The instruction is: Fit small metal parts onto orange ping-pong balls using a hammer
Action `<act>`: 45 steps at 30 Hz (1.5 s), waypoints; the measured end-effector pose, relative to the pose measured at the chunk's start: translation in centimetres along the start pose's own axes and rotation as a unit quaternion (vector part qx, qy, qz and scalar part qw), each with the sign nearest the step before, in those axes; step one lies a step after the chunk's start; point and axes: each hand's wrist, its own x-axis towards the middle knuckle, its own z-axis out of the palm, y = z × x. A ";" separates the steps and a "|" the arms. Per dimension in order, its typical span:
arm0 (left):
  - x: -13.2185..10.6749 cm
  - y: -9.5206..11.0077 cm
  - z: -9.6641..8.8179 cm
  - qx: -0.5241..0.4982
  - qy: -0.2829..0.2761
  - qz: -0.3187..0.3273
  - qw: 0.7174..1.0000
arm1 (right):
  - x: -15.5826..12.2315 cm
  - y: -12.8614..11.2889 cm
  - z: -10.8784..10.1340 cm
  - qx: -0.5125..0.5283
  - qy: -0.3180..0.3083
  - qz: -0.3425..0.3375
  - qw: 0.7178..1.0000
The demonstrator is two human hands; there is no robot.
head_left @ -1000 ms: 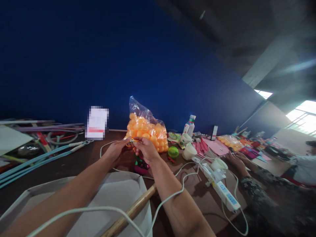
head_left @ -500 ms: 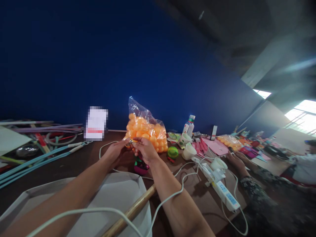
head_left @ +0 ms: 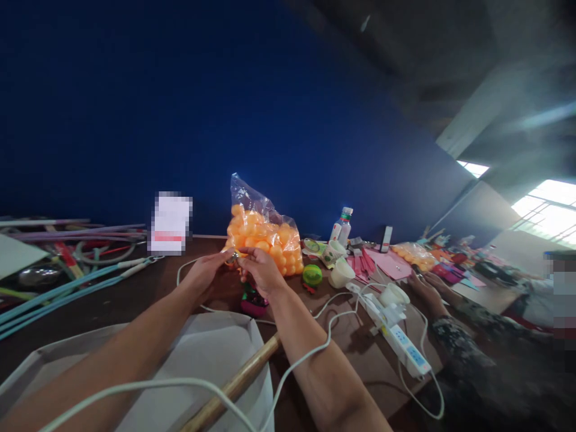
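Observation:
My left hand [head_left: 207, 273] and my right hand [head_left: 261, 271] meet in front of a clear plastic bag of orange balls [head_left: 265, 234]. Between their fingertips is a small shiny silvery piece [head_left: 233, 258], whose kind is too small to make out. Both sets of fingers are pinched closed around it. Just below my right hand lies a magenta and green item [head_left: 253, 306], partly covered by that hand. A green striped watermelon-like ball [head_left: 312, 275] sits to the right of it.
A grey-white tray [head_left: 198, 336] with a wooden stick [head_left: 238, 384] is below my arms. White cables loop across, near a power strip [head_left: 407, 348]. Cups [head_left: 342, 273] and a bottle [head_left: 342, 227] stand right. Blue cords [head_left: 81, 288] lie left. A co-worker's hands [head_left: 427, 291] work at right.
The whole view has shifted slightly, so things appear a little further left and up. Both my hands stay together at the silvery piece, with only slight finger movement.

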 end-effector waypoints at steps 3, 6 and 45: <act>0.4 0.0 -0.2 -0.007 0.014 0.022 1.000 | -0.1 -0.2 0.1 0.012 -0.002 0.009 1.000; 0.7 0.0 -0.5 -0.010 0.044 0.031 0.998 | -0.2 -0.5 0.1 0.027 -0.007 0.027 0.999; 2.0 -1.1 -1.9 -0.023 0.105 0.075 0.991 | -1.8 -0.5 0.7 -0.375 0.024 -0.174 0.910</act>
